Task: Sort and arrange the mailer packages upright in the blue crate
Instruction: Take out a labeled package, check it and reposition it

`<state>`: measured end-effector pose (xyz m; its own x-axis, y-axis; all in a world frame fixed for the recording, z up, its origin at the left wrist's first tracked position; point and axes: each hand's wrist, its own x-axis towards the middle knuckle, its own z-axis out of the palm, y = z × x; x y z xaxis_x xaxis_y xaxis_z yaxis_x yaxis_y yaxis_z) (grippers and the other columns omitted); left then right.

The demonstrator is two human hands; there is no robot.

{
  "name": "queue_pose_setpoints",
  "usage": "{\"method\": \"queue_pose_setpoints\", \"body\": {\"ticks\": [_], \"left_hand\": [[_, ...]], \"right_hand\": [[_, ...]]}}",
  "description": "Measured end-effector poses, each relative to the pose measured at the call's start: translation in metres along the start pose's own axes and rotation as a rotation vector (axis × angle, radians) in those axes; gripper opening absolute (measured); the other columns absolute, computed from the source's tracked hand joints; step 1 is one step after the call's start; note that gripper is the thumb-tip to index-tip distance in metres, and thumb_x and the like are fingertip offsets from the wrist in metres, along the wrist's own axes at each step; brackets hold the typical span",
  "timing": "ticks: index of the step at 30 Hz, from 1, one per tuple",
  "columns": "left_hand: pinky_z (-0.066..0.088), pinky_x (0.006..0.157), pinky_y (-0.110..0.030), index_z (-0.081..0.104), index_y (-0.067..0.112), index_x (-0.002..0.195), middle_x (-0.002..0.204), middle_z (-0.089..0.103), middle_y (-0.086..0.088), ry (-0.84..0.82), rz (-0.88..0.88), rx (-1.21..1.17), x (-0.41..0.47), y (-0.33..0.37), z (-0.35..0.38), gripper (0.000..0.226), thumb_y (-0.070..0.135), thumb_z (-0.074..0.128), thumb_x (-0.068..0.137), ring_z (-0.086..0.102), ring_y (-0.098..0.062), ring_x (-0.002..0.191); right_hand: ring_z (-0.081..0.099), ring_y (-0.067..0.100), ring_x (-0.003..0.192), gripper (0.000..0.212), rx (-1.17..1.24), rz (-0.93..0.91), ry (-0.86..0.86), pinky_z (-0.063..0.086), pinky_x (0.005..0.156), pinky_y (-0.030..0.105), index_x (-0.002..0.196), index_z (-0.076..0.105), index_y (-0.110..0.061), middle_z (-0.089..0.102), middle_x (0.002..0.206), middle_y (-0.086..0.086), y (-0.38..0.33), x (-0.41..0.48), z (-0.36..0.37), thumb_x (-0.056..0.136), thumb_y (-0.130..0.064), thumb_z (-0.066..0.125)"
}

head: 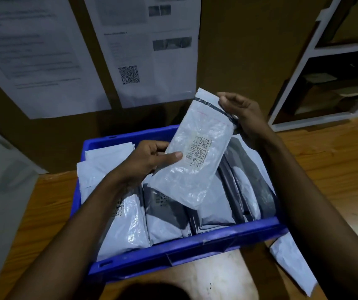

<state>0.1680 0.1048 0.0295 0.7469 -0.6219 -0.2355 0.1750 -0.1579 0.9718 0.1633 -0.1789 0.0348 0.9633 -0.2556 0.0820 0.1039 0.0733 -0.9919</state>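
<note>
Head view, looking down over my forearms: I hold one pale grey mailer (pixel 195 152) in the air above the blue crate (pixel 186 250), touching nothing inside it. My left hand (pixel 152 156) pinches its left edge, thumb on the front and fingers curled behind. My right hand (pixel 241 113) grips the top right corner by the dark seal strip. The mailer is tilted, its top leaning to the far right, and its barcode label faces me. Below it the packed mailers (pixel 130 219) stand or lean in tight rows across the crate, darker ones to the right, paler ones at the far left rising above the rim. The crate sits on a wooden table (pixel 336 165), and one loose mailer (pixel 290 260) lies just beside its near right corner. Printed sheets (pixel 152 50) hang on the far wall, with a white shelf (pixel 325 50) at the far right. To do this step well, I judge that I should square the mailer upright, part a gap in the row with my left fingers, then slide the bottom edge straight down with my right hand, label facing forward, without knocking its neighbours over
</note>
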Motion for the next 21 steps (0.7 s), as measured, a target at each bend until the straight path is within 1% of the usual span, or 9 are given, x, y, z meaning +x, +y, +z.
{"method": "queue_pose_setpoints", "body": {"ticks": [4,6,8,10,12,13,15,18,21], "left_hand": [[0.061,0.087,-0.044,0.072,0.006,0.118,0.112,0.076,-0.013,0.176,0.079,-0.134,0.004,-0.003,0.0,0.032,0.018,0.074,0.088,0.074,-0.035,0.102],[0.058,0.092,-0.046,0.072,0.006,0.119,0.115,0.076,-0.013,0.213,0.106,-0.164,0.006,-0.005,-0.001,0.03,0.016,0.073,0.091,0.073,-0.033,0.104],[0.057,0.094,-0.046,0.072,0.007,0.12,0.115,0.076,-0.011,0.211,0.097,-0.137,0.006,-0.005,-0.001,0.03,0.017,0.072,0.091,0.074,-0.032,0.105],[0.058,0.087,-0.041,0.073,0.007,0.118,0.108,0.078,-0.008,0.211,0.091,-0.098,0.007,-0.005,0.0,0.03,0.02,0.072,0.092,0.076,-0.026,0.095],[0.057,0.073,-0.031,0.073,0.004,0.112,0.09,0.078,-0.001,0.239,0.108,-0.081,0.006,-0.003,0.001,0.026,0.024,0.069,0.095,0.074,-0.015,0.078],[0.056,0.069,-0.027,0.073,0.003,0.108,0.088,0.077,0.0,0.263,0.118,-0.075,0.007,-0.003,0.0,0.025,0.024,0.068,0.096,0.073,-0.015,0.077],[0.056,0.066,-0.025,0.073,0.003,0.105,0.097,0.079,-0.007,0.304,0.127,-0.065,0.008,-0.005,-0.002,0.024,0.025,0.069,0.096,0.075,-0.02,0.086],[0.057,0.067,-0.025,0.073,0.005,0.106,0.105,0.078,-0.008,0.328,0.138,-0.076,0.008,-0.004,-0.002,0.023,0.025,0.068,0.096,0.076,-0.022,0.091],[0.058,0.066,-0.027,0.072,0.006,0.099,0.102,0.078,-0.009,0.369,0.148,-0.096,0.008,-0.003,-0.003,0.018,0.024,0.07,0.095,0.076,-0.024,0.089]], "right_hand": [[0.054,0.014,0.051,0.032,0.119,0.107,-0.127,0.034,0.042,0.023,0.125,0.061,-0.009,0.063,0.079,0.001,0.002,0.002,0.004,0.099,-0.028,0.065],[0.056,0.015,0.052,0.033,0.071,0.132,-0.172,0.034,0.042,0.023,0.126,0.061,-0.008,0.065,0.08,0.0,0.006,0.0,0.01,0.099,-0.025,0.066],[0.055,0.017,0.056,0.036,-0.023,0.128,-0.218,0.035,0.047,0.026,0.128,0.063,-0.002,0.068,0.088,0.006,0.009,-0.002,0.015,0.097,-0.02,0.068],[0.055,0.017,0.059,0.035,-0.09,0.124,-0.257,0.036,0.051,0.031,0.127,0.066,-0.003,0.064,0.094,0.017,0.009,-0.005,0.019,0.096,-0.019,0.07],[0.054,0.016,0.061,0.033,-0.123,0.128,-0.288,0.037,0.053,0.032,0.126,0.069,-0.005,0.062,0.094,0.02,0.007,-0.009,0.021,0.095,-0.018,0.071],[0.054,0.017,0.062,0.033,-0.131,0.133,-0.306,0.037,0.055,0.032,0.125,0.069,-0.006,0.061,0.093,0.021,0.006,-0.01,0.022,0.095,-0.018,0.071],[0.054,0.021,0.065,0.033,-0.141,0.152,-0.342,0.039,0.058,0.034,0.125,0.071,-0.008,0.06,0.094,0.026,0.006,-0.012,0.023,0.094,-0.02,0.072],[0.053,0.028,0.068,0.033,-0.164,0.161,-0.403,0.042,0.058,0.033,0.124,0.073,-0.016,0.057,0.099,0.043,0.007,-0.013,0.025,0.092,-0.023,0.075],[0.059,0.019,0.065,0.032,-0.205,0.166,-0.44,0.05,0.055,0.029,0.124,0.073,-0.016,0.06,0.101,0.04,0.007,-0.014,0.026,0.092,-0.02,0.074]]}}
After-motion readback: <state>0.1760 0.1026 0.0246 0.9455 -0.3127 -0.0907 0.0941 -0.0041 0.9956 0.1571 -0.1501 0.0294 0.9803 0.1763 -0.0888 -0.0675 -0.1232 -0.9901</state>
